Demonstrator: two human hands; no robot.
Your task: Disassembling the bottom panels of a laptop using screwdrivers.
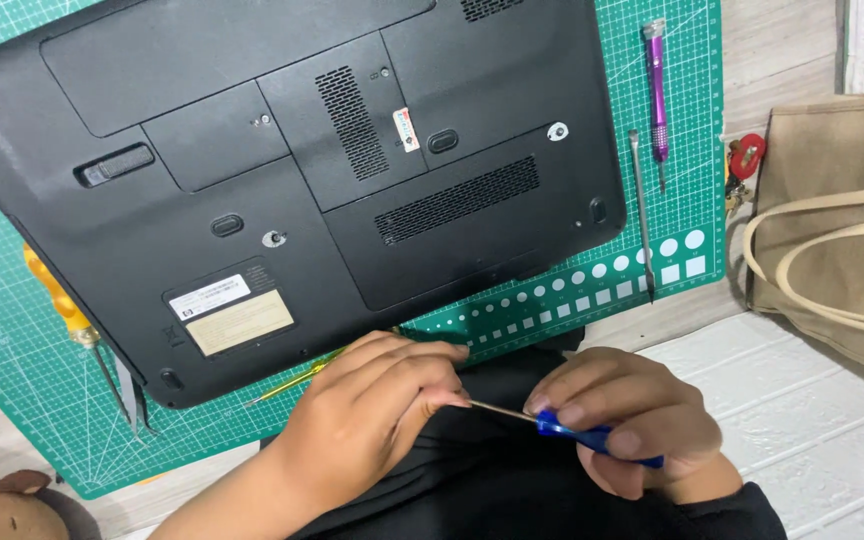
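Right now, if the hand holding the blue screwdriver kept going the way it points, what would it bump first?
Probably the left hand. The right hand aims its blue screwdriver leftward, and the tip already meets the left fingers.

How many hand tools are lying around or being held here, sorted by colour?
Blue screwdriver, held in the right hand, its tip at the left hand: 1
Purple tool: 1
Plain metal tool: 1
Yellow-handled tool, partly under the laptop: 1
Tweezers: 1
Total: 5
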